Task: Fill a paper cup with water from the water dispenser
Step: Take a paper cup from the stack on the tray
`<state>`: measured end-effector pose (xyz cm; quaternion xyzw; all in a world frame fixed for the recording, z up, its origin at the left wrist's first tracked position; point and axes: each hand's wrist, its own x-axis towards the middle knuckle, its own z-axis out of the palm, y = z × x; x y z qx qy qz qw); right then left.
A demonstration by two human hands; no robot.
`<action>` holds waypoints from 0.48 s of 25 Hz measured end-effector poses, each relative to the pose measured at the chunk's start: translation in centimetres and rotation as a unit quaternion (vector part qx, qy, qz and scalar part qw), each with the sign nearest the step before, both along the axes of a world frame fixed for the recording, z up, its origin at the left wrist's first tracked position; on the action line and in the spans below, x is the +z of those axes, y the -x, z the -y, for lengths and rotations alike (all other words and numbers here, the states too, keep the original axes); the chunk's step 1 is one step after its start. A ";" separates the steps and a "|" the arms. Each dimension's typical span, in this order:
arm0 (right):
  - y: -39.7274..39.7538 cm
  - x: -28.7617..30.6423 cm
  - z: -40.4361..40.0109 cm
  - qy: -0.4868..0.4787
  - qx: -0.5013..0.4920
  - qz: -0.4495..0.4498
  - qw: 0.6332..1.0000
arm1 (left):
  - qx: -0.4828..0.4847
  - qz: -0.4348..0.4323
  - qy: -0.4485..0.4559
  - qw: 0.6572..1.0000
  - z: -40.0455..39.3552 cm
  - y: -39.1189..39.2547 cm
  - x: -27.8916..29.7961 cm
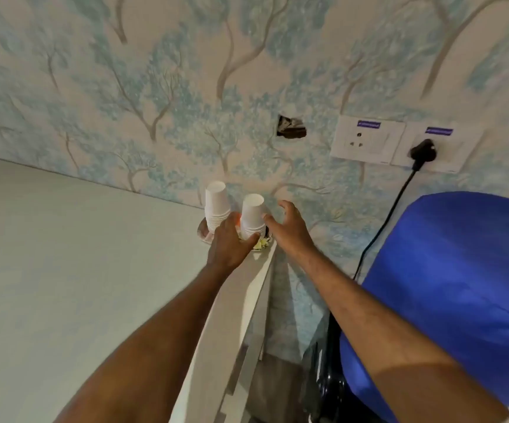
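Observation:
Two stacks of white paper cups stand upside down at the far corner of a white counter (64, 270), by the wall. My left hand (229, 242) grips the base of the right stack (251, 216). The left stack (215, 209) stands just behind that hand. My right hand (290, 227) hovers with spread fingers right of the right stack, a fingertip close to its side. The blue bottle of the water dispenser (448, 288) fills the lower right; its taps are hidden.
A plate (204, 235) lies under the cups with some yellowish scraps. On the wallpapered wall are a hole (291, 127), a free socket (366, 138) and a socket with a black plug (422, 149); its cable drops behind the dispenser.

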<state>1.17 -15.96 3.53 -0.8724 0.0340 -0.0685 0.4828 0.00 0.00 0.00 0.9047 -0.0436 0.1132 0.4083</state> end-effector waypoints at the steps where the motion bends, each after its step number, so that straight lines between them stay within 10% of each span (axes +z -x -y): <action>1: -0.9 -0.5 -0.2 -0.019 -0.006 -0.007 1.000 | -0.005 -0.004 0.023 1.000 0.0 -1.1 -0.5; 12: -6.0 -3.3 -3.3 -0.092 0.001 0.002 0.996 | -0.027 -0.018 0.053 0.998 1.0 -7.0 -3.2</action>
